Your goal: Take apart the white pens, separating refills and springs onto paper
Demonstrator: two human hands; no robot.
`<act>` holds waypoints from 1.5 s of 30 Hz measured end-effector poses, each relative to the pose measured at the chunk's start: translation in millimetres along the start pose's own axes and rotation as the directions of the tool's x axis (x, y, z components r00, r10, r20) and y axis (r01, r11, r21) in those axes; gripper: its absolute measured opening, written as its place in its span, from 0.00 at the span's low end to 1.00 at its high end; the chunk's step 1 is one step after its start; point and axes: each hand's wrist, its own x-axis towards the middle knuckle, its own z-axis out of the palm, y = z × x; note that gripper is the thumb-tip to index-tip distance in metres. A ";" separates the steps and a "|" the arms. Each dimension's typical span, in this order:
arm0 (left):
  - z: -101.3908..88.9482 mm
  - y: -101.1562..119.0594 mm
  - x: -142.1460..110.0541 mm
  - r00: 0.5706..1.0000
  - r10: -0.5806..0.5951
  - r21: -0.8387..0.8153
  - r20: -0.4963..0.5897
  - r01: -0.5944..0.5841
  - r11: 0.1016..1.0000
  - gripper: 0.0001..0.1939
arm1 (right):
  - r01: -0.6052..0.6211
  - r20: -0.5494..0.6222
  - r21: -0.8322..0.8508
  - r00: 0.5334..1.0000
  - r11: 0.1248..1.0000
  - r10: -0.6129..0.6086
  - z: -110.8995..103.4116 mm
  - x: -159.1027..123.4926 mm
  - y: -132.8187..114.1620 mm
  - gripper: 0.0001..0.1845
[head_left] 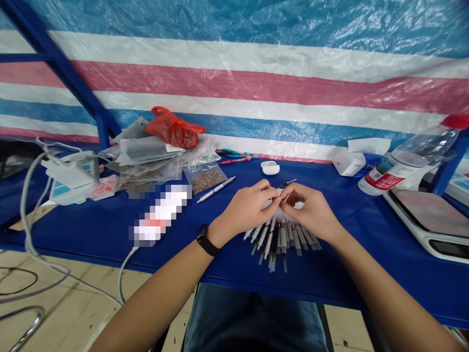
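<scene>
Behind a blue table [88,234] hangs a striped plastic tarp [234,83]. On the left lie a red plastic bag [174,129] and clear bags [146,159]. Next comes a white pen [216,189]. The left hand [247,208] and the right hand [308,212] are close together over a fan of thin tubes [282,242] lying on the table. Their fingers curl and press on the narrow top of this fan, and a thin dark tip [286,183] sticks out between them; which hand pinches it, I cannot tell. On the right stand a plastic bottle [410,164] and a digital scale [428,220].

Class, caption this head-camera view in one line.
Left hand and right hand meet over a fan of slim tubes on a blue table.
</scene>
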 end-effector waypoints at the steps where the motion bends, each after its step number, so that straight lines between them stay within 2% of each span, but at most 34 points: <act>1: 0.1 -0.1 0.1 1.000 0.002 -0.004 -0.006 -0.002 1.000 0.15 | 0.000 -0.004 -0.001 1.000 1.000 0.000 -0.4 -0.1 -0.3 0.03; 26: 0.3 -1.0 0.7 1.000 0.013 0.054 -0.020 -0.012 0.998 0.17 | -0.015 -0.025 0.019 1.000 1.000 0.016 -1.0 0.5 1.8 0.08; 36: 0.5 -0.3 0.8 1.000 0.007 0.026 -0.018 -0.006 1.000 0.16 | -0.013 -0.024 0.019 1.000 1.000 0.013 -1.1 0.7 -1.1 0.08; 45: 1.2 -1.1 0.5 0.998 0.014 0.004 -0.060 -0.014 1.000 0.16 | -0.013 -0.029 0.044 0.999 0.999 0.014 0.1 0.7 -1.1 0.08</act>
